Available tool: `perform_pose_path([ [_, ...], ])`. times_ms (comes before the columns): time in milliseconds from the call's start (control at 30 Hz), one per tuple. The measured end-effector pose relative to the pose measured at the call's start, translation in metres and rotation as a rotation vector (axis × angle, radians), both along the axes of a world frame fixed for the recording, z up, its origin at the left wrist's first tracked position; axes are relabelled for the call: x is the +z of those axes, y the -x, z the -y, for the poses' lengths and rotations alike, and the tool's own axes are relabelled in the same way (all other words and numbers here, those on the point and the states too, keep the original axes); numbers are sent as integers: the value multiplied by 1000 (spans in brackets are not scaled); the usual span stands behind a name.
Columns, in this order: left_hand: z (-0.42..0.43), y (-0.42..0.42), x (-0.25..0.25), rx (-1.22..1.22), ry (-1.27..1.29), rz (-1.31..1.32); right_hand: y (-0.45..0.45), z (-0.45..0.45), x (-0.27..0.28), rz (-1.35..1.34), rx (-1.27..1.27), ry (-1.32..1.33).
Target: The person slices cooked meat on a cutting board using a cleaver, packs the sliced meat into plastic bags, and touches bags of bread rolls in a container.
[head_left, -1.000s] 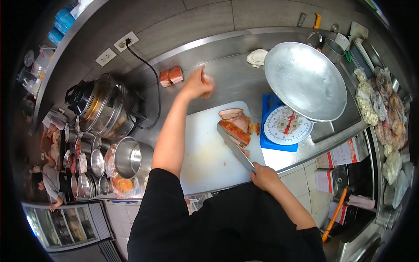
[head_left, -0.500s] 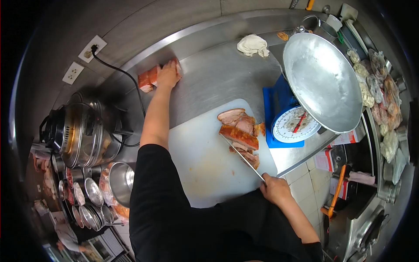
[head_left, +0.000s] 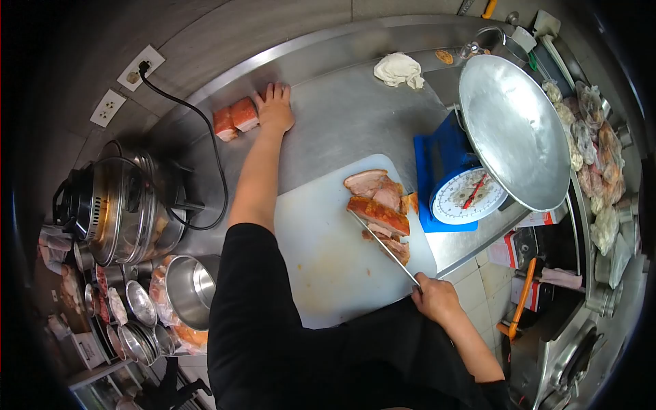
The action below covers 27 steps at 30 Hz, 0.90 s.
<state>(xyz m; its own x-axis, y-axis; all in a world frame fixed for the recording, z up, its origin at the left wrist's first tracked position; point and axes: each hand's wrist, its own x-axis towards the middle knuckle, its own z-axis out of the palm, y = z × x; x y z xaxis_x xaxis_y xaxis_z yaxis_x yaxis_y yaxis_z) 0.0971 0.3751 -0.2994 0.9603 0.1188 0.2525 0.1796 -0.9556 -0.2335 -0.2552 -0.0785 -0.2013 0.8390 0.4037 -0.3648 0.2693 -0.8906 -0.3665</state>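
My left hand lies with fingers spread on the steel counter, just right of two reddish meat blocks near the back wall. My right hand is wrapped round the handle of a knife. The blade points up and left, its tip at the lower left side of a browned meat piece. Meat slices lie above that piece and more slices lie below it, all on the white cutting board.
A blue scale with a large metal pan stands right of the board. A white cloth lies at the back. On the left are a glass-bowled cooker, its black cord and a steel pot.
My left hand moved to the back left, was over the meat blocks half a second ago, and now rests right of them. My right hand keeps the knife by the cooked meat.
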Motion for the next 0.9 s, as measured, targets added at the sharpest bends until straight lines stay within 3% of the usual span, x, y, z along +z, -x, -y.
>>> perform_pose_path([
  [167,1,-4,8,63,46,-148,3,-2,-2,-3,-13,15],
  [500,-7,17,17,25,140,-84,6,-1,-4,22,13,8],
  [567,14,41,38,-13,367,89,5,0,-3,35,13,-12],
  [633,23,62,31,-16,419,212,3,2,-3,18,19,-23],
  [700,39,96,30,0,816,344,1,5,-3,-24,7,0],
  [733,51,120,35,1,886,394,0,5,-1,-45,2,-20],
  [900,91,225,33,33,961,382,-1,12,-6,-46,27,-31],
])
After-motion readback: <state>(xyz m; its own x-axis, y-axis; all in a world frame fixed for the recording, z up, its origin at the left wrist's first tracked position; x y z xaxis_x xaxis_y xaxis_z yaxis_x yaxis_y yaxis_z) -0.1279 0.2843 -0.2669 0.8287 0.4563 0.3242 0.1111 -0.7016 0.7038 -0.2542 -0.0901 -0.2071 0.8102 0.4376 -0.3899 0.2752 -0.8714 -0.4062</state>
